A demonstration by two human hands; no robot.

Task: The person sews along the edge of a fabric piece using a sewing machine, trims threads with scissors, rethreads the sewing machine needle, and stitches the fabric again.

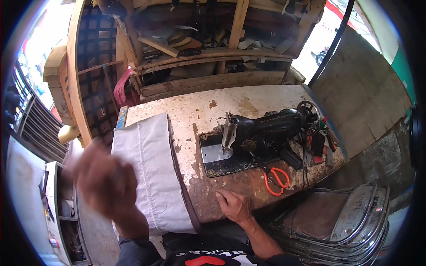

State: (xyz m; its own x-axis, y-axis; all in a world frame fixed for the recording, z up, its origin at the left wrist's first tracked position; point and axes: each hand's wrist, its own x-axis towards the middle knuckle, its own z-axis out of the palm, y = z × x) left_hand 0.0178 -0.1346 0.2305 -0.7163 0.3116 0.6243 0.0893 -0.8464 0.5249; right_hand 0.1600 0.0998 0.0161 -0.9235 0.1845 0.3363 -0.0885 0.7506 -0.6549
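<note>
My left hand (104,179), smeared by motion, is raised over the left edge of a light grey cloth (153,159). Its fingers look bent, but whether they hold anything cannot be made out. The cloth lies folded on the worn table (186,106), with a stitched seam down its length and a dark strip along its right edge. My right hand (235,206) rests at the table's front edge, fingers curled in, with nothing visible in them. Beyond it stands a black sewing machine (273,126). Scissors with orange handles (277,181) lie in front of the machine.
Small tools (321,148) crowd the table's right end beside the machine's handwheel. Stacked metal-framed chairs (341,217) stand close at the right. Behind the table rises a wooden shelf (213,57) loaded with scraps. A white cabinet (55,199) is at the left.
</note>
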